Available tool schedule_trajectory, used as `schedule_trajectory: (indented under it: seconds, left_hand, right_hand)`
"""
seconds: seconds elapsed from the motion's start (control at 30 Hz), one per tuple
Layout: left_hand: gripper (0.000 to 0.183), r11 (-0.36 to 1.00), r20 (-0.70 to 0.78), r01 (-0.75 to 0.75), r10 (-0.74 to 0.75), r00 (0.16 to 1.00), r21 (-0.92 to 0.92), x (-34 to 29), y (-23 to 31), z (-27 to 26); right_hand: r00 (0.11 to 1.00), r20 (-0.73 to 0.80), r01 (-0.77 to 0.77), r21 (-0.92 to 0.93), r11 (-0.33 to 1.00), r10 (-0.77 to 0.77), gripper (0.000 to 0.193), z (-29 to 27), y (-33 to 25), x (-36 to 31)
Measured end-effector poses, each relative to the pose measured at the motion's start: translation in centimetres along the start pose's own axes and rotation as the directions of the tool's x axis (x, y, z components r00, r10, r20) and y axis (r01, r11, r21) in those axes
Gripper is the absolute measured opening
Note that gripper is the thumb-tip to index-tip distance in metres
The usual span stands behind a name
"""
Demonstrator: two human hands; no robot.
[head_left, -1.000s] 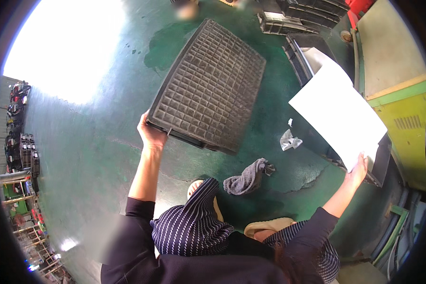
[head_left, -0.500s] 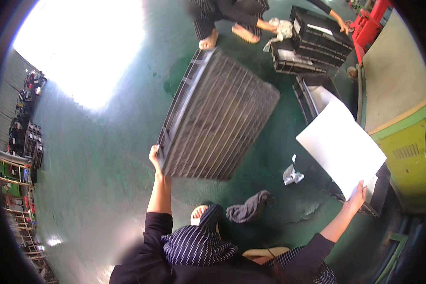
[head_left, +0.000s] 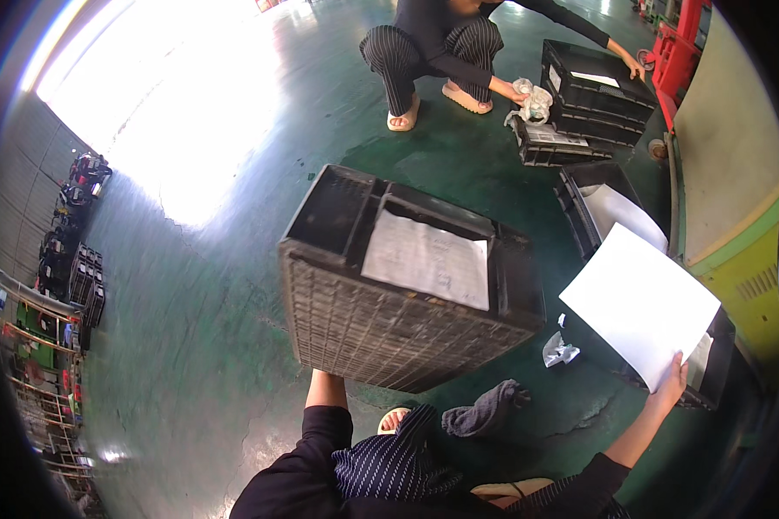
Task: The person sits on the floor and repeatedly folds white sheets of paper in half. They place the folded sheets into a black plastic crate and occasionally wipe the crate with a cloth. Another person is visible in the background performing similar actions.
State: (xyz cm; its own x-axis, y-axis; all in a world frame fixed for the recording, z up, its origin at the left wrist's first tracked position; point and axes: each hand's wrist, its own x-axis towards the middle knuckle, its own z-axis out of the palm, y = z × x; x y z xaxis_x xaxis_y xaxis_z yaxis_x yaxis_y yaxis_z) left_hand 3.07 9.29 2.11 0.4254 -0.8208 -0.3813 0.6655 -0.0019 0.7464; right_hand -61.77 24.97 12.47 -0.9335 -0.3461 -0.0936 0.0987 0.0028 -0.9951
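A black plastic crate (head_left: 389, 324) is held up in front of me, tilted on its side, its ribbed bottom facing me and a paper sheet in a pocket (head_left: 426, 259) on its upper side wall. My left wrist (head_left: 327, 381) runs up to its lower edge; the fingers are hidden by the crate they hold up. My right hand (head_left: 669, 385) pinches the near corner of a large white sheet (head_left: 640, 298). That sheet hangs over open black crates on the right, one of them (head_left: 593, 208) with another pale sheet inside.
Between my feet and the crates lie a grey cloth (head_left: 486, 408) and crumpled white scraps (head_left: 560, 350). A crouching person (head_left: 441, 52) holds crumpled plastic (head_left: 532, 102) beside stacked black crates (head_left: 599, 86). A green-and-yellow machine (head_left: 749, 285) stands at right, racks at far left.
The crate in my left hand has turned and come lower, so its papered side wall now shows. The white sheet stays in my right hand. My view has shifted, showing more of the other person.
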Motion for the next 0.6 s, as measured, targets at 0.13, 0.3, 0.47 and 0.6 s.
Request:
schedule_trajectory:
  seconds: [0.13, 0.3, 0.47, 0.6]
  left_hand:
    - [0.030, 1.000, -0.006, 0.002, -0.002, 1.000, 0.010, 0.0, 0.2, 0.0]
    - [0.036, 0.999, 0.002, 0.004, -0.004, 1.000, 0.040, 0.3, 0.4, 0.5]
    - [0.042, 0.997, 0.016, 0.043, -0.044, 0.999, 0.066, 0.2, -0.6, 1.6]
    - [0.047, 0.995, -0.014, 0.039, -0.038, 0.999, 0.097, -0.3, 0.3, 0.2]
  right_hand:
    - [0.996, 0.084, 0.007, -0.082, 0.997, 0.000, 0.050, 0.0, 0.4, 0.3]
    - [0.988, 0.137, -0.003, -0.446, 0.895, 0.071, 0.024, 3.3, 5.7, -2.1]
    - [0.923, 0.383, 0.276, -0.591, 0.758, -0.039, 0.028, 8.4, 13.5, -7.6]
    - [0.552, 0.738, -0.497, -0.081, 0.864, 0.387, 0.072, 19.0, 3.2, -14.8]
